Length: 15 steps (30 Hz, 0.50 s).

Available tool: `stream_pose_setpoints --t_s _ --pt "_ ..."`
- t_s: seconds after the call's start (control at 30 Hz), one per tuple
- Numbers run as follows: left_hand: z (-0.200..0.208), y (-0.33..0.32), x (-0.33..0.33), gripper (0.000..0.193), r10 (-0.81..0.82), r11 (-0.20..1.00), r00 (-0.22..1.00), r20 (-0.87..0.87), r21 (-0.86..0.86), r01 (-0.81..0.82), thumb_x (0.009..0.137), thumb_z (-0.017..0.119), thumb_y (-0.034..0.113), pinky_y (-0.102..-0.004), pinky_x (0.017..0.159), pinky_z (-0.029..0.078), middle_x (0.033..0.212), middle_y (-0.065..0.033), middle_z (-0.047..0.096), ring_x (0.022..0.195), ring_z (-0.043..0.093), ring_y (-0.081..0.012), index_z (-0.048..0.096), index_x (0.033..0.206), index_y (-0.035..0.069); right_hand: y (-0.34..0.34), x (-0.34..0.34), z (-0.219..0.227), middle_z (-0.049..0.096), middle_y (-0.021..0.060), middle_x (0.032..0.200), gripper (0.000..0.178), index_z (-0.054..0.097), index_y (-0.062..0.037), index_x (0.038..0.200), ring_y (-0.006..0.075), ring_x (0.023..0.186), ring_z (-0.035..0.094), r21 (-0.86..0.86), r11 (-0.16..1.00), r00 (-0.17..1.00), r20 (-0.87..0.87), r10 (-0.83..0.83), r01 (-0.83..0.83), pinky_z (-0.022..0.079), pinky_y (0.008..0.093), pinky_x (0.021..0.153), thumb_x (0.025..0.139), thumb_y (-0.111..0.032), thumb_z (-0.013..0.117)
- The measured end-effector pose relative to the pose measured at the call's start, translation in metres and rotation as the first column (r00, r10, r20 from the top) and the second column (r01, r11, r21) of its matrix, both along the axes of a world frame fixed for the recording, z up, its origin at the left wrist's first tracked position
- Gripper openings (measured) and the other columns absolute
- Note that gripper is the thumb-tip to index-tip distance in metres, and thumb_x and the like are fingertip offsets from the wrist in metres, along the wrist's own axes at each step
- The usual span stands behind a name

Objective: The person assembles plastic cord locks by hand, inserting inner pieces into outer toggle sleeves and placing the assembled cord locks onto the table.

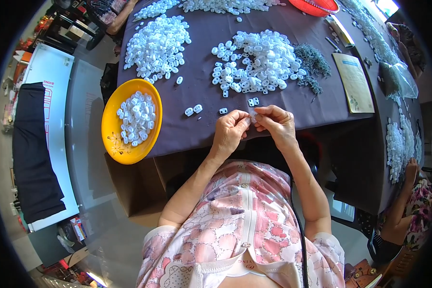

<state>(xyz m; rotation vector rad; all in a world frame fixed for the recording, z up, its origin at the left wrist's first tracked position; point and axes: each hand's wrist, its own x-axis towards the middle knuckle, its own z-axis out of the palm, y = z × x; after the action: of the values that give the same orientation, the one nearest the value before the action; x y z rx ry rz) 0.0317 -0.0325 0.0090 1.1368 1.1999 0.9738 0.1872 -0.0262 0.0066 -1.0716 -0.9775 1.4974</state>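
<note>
Close together at the table's near edge, my left hand (231, 130) and my right hand (279, 126) both pinch a small white plastic piece (254, 116), mostly hidden by the fingertips. Just beyond them lie a pair of white two-holed pieces (253, 102) and a single one (223, 111). Two more loose pieces (193, 110) rest to the left. Farther back spreads a big heap of the same white oval pieces (269, 55), with a tangle of small grey-green parts (313, 62) against its right side.
A yellow bowl (111, 103) of white pieces overhangs the table's left corner. Another heap (158, 45) lies behind it. To the right are a tan notebook (353, 81), a pen-like tool (333, 44) and a clear bag (398, 79). A red basket (317, 6) stands far back. Other people sit around the table.
</note>
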Motion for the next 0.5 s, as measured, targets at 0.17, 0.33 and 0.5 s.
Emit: stream_pose_setpoints --t_s 0.17,0.33,0.5 --pt "0.0004 0.0004 0.0009 0.014 0.017 1.000 1.000 -0.005 0.015 -0.017 0.087 0.056 0.012 -0.0193 0.049 0.044 0.067 0.0000 0.058 0.055 0.051 -0.0047 0.063 0.087 0.000 0.0005 0.0004 -0.0006 0.065 0.0042 0.080 0.012 0.066 -0.0014 0.094 0.0075 0.067 0.062 0.009 1.000 1.000 0.012 0.013 -0.013 0.053 0.0203 0.059 0.083 -0.002 0.061" --pt "0.0015 0.0001 0.0034 0.015 0.052 0.999 0.999 -0.009 0.009 -0.052 0.087 0.057 0.013 -0.0194 0.048 0.044 0.066 -0.0001 0.059 0.055 0.051 -0.0046 0.063 0.087 0.000 -0.0036 -0.0033 0.0013 0.063 0.0000 0.077 0.015 0.064 -0.0007 0.098 0.0044 0.068 0.059 0.038 0.999 0.994 0.106 0.006 -0.010 0.051 0.0195 0.058 0.084 -0.002 0.059" --pt "-0.0015 -0.0008 0.0028 0.012 0.018 0.998 0.999 -0.039 0.054 -0.015 0.087 0.058 0.011 -0.0198 0.049 0.045 0.069 -0.0001 0.061 0.056 0.052 -0.0044 0.064 0.089 0.001 -0.0044 -0.0012 0.0001 0.063 0.0000 0.077 0.015 0.063 -0.0026 0.098 0.0044 0.067 0.058 0.058 0.998 0.987 0.157 0.013 -0.023 0.050 0.0182 0.058 0.083 0.000 0.062"
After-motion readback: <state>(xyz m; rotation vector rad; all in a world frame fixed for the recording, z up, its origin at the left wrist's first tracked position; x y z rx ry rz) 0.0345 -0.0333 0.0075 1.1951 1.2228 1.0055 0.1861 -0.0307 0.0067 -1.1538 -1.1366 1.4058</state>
